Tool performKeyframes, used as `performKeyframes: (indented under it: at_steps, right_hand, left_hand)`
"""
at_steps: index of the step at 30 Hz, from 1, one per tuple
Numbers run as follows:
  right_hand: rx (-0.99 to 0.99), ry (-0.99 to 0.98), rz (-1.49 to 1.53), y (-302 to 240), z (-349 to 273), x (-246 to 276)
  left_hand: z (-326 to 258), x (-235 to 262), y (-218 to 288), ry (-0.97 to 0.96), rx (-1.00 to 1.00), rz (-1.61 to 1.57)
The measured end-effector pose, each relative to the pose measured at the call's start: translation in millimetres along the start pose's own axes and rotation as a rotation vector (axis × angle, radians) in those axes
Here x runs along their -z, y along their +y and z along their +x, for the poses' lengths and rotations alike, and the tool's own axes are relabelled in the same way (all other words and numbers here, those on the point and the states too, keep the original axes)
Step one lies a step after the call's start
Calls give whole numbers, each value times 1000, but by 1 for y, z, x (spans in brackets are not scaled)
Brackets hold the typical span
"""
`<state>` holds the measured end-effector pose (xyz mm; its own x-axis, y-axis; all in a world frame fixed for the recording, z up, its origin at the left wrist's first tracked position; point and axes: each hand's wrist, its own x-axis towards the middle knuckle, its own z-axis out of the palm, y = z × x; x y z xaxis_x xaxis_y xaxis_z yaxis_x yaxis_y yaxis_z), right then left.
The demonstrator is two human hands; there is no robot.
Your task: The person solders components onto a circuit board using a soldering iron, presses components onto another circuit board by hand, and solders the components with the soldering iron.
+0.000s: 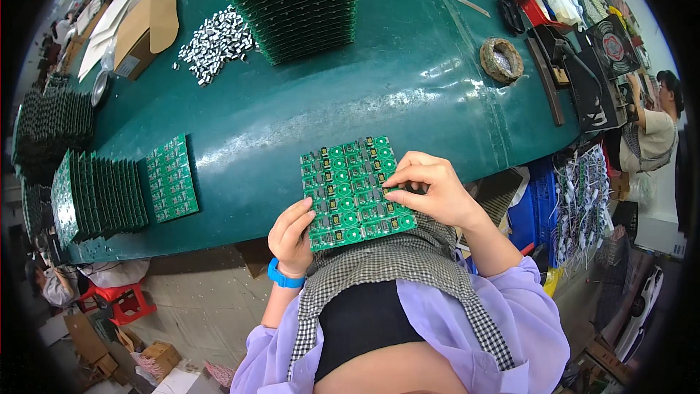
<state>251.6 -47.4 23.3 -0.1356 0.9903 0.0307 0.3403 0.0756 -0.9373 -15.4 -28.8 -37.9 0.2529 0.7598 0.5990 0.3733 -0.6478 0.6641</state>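
Note:
A green circuit board panel (357,193), covered with small black parts and round printed rings, lies at the table's near edge in front of me. My left hand (292,233), with a blue band at the wrist, grips the panel's left edge, fingers bent over it. At the panel's right side, my right hand (430,188) is closed in a pinch, thumb and index fingertip down among the parts. Whatever sits between those fingertips is too small to make out. A heap of small silver and black components (215,44) lies farther off on the left.
A tall stack of green boards (299,14) stands at the back. More boards (102,193) stand at the left, beside a single panel (172,177). A tape roll (501,60) and tools lie at the right. A cardboard box (146,25) is far left; a co-worker (652,124) is far right.

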Motion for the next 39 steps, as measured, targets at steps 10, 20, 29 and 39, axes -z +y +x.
performKeyframes:
  at_steps: [10,20,29,39]
  right_hand:
    - [-42,79,57,3,-6,-4]
    - [197,231,-321,25,-14,-6]
    - [-235,393,267,16,9,-5]
    - [-163,111,-195,16,-50,11]
  left_hand:
    - [0,-2,-1,13,-18,15]
    - [-2,-1,3,38,-13,6]
    - [77,-4,16,-44,659,-274]
    - [84,-5,5,-270,477,264]
